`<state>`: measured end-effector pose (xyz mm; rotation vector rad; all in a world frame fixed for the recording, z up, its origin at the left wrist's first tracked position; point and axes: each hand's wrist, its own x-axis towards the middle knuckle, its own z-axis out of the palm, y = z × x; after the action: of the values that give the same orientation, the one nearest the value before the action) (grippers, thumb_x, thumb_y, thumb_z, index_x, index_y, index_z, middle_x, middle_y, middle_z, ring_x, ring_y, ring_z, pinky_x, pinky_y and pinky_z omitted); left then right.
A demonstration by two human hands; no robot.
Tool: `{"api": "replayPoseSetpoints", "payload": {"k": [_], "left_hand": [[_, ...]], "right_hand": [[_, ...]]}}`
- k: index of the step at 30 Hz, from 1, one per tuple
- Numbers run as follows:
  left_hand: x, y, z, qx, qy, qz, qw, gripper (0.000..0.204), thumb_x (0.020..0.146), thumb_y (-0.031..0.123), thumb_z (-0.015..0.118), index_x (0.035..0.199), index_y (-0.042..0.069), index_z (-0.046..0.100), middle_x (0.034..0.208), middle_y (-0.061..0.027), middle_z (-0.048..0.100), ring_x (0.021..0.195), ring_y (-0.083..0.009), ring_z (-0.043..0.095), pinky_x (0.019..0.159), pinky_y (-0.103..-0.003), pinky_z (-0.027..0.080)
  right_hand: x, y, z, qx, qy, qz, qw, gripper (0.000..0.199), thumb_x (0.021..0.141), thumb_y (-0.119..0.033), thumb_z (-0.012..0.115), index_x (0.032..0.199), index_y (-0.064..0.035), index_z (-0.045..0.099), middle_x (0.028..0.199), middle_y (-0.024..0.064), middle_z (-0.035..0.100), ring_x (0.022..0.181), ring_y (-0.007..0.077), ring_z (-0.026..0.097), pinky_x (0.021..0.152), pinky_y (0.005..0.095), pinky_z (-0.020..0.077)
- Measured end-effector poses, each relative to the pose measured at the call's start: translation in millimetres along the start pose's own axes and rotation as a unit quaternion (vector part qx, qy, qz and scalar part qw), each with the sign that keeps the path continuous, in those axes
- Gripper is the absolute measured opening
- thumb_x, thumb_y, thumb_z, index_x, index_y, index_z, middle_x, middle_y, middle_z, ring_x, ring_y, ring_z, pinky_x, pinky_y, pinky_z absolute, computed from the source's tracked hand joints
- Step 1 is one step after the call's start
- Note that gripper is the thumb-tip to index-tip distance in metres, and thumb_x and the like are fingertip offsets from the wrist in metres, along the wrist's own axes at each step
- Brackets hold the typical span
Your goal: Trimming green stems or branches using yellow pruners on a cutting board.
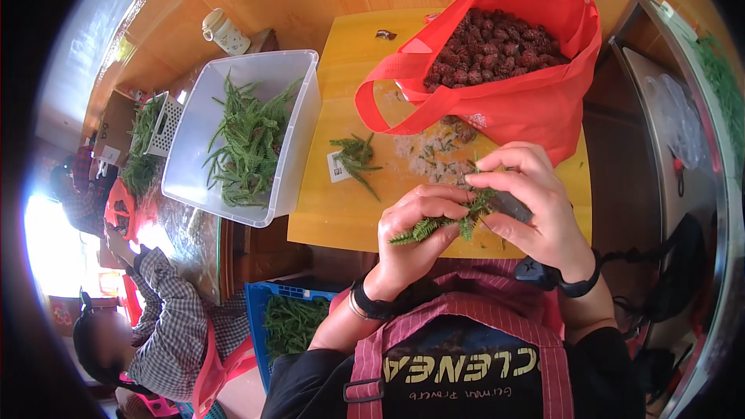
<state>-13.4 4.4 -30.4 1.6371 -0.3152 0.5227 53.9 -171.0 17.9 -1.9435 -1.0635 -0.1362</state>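
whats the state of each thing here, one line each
left hand: closed on a green sprig
right hand: pinching the sprig's other end
red bag: open, full of dark red cones
clear tub: open, partly filled with green sprigs
blue crate: holds greens
yellow board: few loose sprigs on it

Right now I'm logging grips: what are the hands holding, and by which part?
Both hands pinch one feathery green sprig: the left hand around its leafy tip end, the right hand at the other end.

Blade (508,206) mostly hidden under right hand (535,206); sprig (434,225) partly covered.
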Motion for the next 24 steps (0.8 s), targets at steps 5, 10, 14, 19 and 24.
{"api": "replayPoseSetpoints", "payload": {"k": [5, 10, 14, 19, 24], "left_hand": [[7.5, 2.0, -2.8, 0.002, -0.041, 0.011, 0.999, 0.023, 0.064, -0.009, 0.066, 0.083, 0.002, 0.062, 0.091, -0.011, 0.064, 0.088, -0.0242, 0.062, 0.077, -0.033, 0.048], [13.8, 0.9, -1.6, 0.009, -0.037, 0.01, 0.999, 0.022, 0.064, -0.007, 0.069, 0.083, 0.003, 0.063, 0.09, -0.0103, 0.064, 0.087, -0.0244, 0.062, 0.076, -0.033, 0.049], [21.2, -2.5, 0.6, -0.001, -0.037, 0.013, 0.999, 0.021, 0.064, -0.006, 0.069, 0.083, 0.003, 0.063, 0.089, -0.0101, 0.064, 0.084, -0.0246, 0.062, 0.074, -0.033, 0.049], [30.7, -4.0, 3.4, 0.01, -0.038, 0.037, 0.999, 0.02, 0.061, -0.009, 0.062, 0.079, 0.001, 0.061, 0.087, -0.0129, 0.063, 0.082, -0.0273, 0.061, 0.075, -0.036, 0.049], [33.8, -7.5, 6.7, 0.081, -0.018, 0.108, 0.991, 0.023, 0.065, -0.007, 0.068, 0.085, 0.002, 0.062, 0.089, -0.0101, 0.063, 0.082, -0.0261, 0.061, 0.072, -0.034, 0.049]], "right_hand": [[7.6, 13.4, -1.1, 0.104, -0.074, -0.002, 0.992, 0.036, 0.074, -0.03, 0.069, 0.097, -0.0035, 0.063, 0.104, 0.0092, 0.055, 0.105, 0.0283, 0.046, 0.091, 0.0392, 0.0355], [10.1, 21.4, 7.5, 0.178, -0.039, 0.01, 0.983, 0.03, 0.074, -0.03, 0.07, 0.087, -0.004, 0.062, 0.096, 0.006, 0.058, 0.105, 0.0263, 0.045, 0.092, 0.0381, 0.0342], [13.9, 29.5, 12.0, 0.226, 0.002, 0.013, 0.974, 0.021, 0.068, -0.02, 0.074, 0.081, -0.0068, 0.063, 0.09, 0.0034, 0.06, 0.099, 0.0238, 0.05, 0.09, 0.0365, 0.0374], [16.4, 35.5, 12.1, 0.255, 0.012, 0.033, 0.966, 0.018, 0.068, -0.016, 0.075, 0.077, -0.0066, 0.063, 0.086, 0.0029, 0.061, 0.098, 0.0238, 0.05, 0.089, 0.0358, 0.0378], [15.5, 31.3, 15.8, 0.214, 0.077, 0.012, 0.974, 0.014, 0.068, -0.01, 0.073, 0.072, -0.0063, 0.06, 0.083, 0.004, 0.06, 0.095, 0.0256, 0.051, 0.086, 0.0354, 0.0391]]}}
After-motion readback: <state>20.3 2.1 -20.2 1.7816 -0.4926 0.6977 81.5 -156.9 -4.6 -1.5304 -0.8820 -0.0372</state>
